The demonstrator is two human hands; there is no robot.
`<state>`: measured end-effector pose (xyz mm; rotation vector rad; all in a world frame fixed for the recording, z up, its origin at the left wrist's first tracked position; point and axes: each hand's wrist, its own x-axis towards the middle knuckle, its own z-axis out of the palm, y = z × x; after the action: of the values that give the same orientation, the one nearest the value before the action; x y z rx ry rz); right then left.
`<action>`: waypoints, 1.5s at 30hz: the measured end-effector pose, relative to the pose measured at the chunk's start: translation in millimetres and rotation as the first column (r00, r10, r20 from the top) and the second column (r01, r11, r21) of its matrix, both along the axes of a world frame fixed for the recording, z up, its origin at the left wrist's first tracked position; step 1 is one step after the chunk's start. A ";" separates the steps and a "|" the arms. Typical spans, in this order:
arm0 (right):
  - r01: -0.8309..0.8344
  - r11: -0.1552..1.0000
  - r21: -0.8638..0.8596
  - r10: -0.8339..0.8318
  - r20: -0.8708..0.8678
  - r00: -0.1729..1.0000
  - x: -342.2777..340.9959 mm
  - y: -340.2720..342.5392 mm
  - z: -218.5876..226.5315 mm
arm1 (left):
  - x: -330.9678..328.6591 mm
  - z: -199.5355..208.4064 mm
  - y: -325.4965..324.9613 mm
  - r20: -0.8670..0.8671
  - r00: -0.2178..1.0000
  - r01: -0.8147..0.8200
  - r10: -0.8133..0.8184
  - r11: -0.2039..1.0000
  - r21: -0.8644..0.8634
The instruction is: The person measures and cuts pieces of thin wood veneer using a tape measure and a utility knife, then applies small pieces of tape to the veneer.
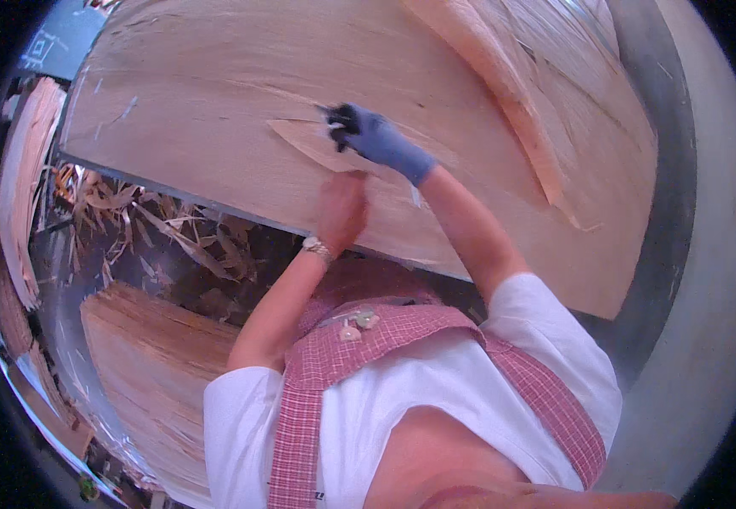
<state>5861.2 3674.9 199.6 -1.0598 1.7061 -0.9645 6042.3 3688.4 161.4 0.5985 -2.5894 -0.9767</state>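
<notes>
A broad, pale wood veneer sheet [190,110] lies on the work table in front of me. My right hand [375,142], in a grey-blue glove with black fingertips, is over its middle with the fingers curled. Something small and dark seems to stick out at the fingertips; its kind cannot be made out. Just below and to the left, my bare left hand [342,209] is closed at the sheet, a watch [316,247] on its wrist. Its fingertips meet the lower edge of a pointed veneer piece [310,142]; whether they grip it is hidden.
A rolled-up veneer edge [512,106] runs across the far right of the sheet. Torn veneer scraps [190,233] lie below the table's near left edge. A veneer stack [151,348] stands at lower left, with more veneer [27,195] at far left.
</notes>
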 end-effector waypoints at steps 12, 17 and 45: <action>-0.051 0.960 0.276 0.190 -0.505 0.842 26.4 -80.1 -17.1 | 31.6 -6.2 -113.1 0.135 0.893 -0.333 0.429 0.832 -0.443; 0.169 0.974 0.150 -0.163 -0.049 0.985 45.7 -23.3 -10.7 | 21.7 -7.9 -115.9 0.129 0.876 -0.373 0.464 0.823 -0.428; 0.565 0.803 -0.187 -0.479 -0.767 0.427 -142.5 100.8 21.0 | 46.1 -6.9 -50.4 0.158 0.987 0.041 0.039 0.881 -0.472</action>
<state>5718.7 3775.7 220.6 -0.9430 2.9523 -0.7801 6088.4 3638.0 154.5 0.5575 -2.8213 -0.2668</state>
